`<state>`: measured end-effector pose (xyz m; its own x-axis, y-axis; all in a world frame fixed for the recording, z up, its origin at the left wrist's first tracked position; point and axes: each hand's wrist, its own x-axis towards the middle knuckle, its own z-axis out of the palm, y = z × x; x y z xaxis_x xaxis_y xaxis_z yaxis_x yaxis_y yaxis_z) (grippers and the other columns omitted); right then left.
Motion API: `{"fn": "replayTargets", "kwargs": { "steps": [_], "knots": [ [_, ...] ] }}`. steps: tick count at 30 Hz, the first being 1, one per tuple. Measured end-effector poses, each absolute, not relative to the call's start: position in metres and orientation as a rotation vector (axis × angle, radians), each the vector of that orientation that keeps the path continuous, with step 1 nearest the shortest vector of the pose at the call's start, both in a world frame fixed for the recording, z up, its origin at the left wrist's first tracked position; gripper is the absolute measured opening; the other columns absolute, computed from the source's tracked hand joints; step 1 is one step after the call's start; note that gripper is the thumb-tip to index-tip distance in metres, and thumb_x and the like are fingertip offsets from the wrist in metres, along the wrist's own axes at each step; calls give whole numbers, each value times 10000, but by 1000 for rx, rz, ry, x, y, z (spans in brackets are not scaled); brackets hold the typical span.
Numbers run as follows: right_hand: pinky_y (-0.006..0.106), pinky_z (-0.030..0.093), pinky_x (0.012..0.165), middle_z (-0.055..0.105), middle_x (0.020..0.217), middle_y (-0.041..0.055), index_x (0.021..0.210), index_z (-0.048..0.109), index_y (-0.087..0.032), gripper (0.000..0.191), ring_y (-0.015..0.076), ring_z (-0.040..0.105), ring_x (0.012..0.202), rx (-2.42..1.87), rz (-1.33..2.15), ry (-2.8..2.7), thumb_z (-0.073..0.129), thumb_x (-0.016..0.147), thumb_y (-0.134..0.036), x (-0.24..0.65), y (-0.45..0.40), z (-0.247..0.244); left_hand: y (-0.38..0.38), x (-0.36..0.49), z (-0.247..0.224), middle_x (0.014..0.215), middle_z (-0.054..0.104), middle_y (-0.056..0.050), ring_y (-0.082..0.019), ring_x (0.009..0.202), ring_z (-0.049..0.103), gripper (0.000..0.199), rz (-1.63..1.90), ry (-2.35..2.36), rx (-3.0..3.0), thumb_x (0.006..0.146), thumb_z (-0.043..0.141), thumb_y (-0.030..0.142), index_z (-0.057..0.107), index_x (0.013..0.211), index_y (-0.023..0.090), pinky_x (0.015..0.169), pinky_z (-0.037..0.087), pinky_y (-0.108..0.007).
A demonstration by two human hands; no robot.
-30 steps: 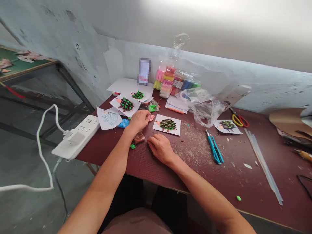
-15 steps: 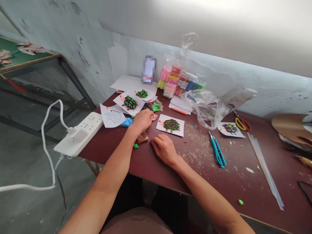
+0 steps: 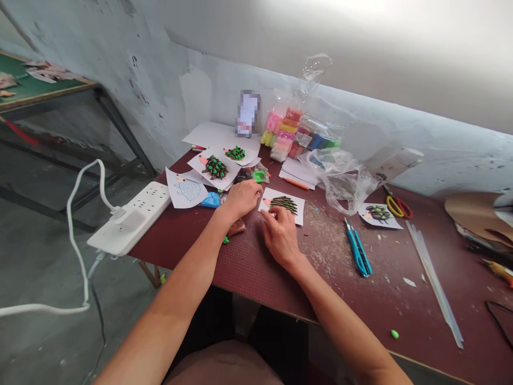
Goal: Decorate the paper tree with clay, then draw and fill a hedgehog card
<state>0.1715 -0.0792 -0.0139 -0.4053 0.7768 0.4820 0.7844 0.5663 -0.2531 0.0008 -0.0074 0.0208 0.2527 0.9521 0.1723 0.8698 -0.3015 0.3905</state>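
Two bare hands work above the dark red table, the left grip slightly farther from the body than the right grip. The hedgehog card lies just beyond the right grip and to the right of the left one, its lower left corner partly covered by the right fingers. Both grips are loosely curled; whether either pinches anything cannot be told.

The table's front edge runs nearer the body than both grips, under the forearms. Room to the left grip's left is tight: a blue packet lies just beside it, with a blue-dotted drawing farther out, then a white power strip at the table's left edge. A brown packet sits below the left grip, close to the forearm. Rightward from the right grip stretches a wider, crumb-strewn patch, up to a teal cutter; scissors and clear strips lie well beyond it.

Past both grips, a clear plastic bag and colourful clay packs stand toward the scuffed pale wall. Far left of the left grip, a green-topped table stands over grey floor.
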Motion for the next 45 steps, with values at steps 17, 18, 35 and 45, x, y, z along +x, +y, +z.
{"fn": "replayTargets", "kwargs": {
  "steps": [17,18,35,45],
  "knots": [
    [520,328,1128,387,1594,146,1240,694,-230,340,343,341,1441,-1636,-173,-2241,469,984,-232,186,-47,-11,-12,-2,31,1216,695,-123,-270,1055,693,363,252,1830,2286,983,424,147,769,1085,188,891,524,-371],
    [519,320,1135,378,1604,149,1238,697,-226,341,343,330,1453,-1645,-167,-2257,466,987,-235,185,-47,-10,-13,-1,31,1228,684,-123,-266,1050,693,368,251,1824,2297,991,414,153,767,1091,185,891,524,-369],
    [561,309,1141,375,1616,185,1137,716,-188,335,352,279,1500,-1622,-164,-2323,421,1022,-298,179,-41,-7,-16,4,35,1199,685,-112,-263,1098,678,330,188,1677,2322,958,509,162,800,1103,215,905,522,-326],
    [554,303,1154,394,1607,183,1096,729,-178,353,350,282,1508,-1629,-142,-2327,407,1035,-310,177,-40,-9,-17,4,38,1202,728,-116,-259,1116,682,366,104,1624,2321,935,507,122,816,1094,240,915,531,-327]
  ]
}}
